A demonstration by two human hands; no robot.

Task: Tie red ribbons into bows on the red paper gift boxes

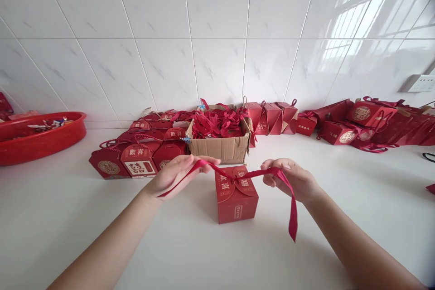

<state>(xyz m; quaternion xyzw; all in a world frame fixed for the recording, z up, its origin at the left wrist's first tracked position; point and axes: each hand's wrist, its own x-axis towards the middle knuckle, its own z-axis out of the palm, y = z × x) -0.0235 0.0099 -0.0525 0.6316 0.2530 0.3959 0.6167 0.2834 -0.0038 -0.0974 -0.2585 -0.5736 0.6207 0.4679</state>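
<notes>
A small red gift box (237, 204) with pale lettering stands upright on the white counter in front of me. A red ribbon (253, 174) passes through the middle of its folded top, where it looks crossed or knotted. My left hand (181, 173) grips the ribbon's left side, its tail lying along the palm. On the other side, my right hand (294, 177) pinches the ribbon between thumb and fingers, and that tail hangs down past the hand. Both stretches run taut from the box top. Neither hand touches the box.
Behind the gift box stands a cardboard carton (219, 148) full of red ribbons. Several red boxes (139, 158) are grouped to its left, with more boxes (370, 118) piled at right. A red basin (41, 138) sits far left. A tiled wall (220, 68) bounds the counter.
</notes>
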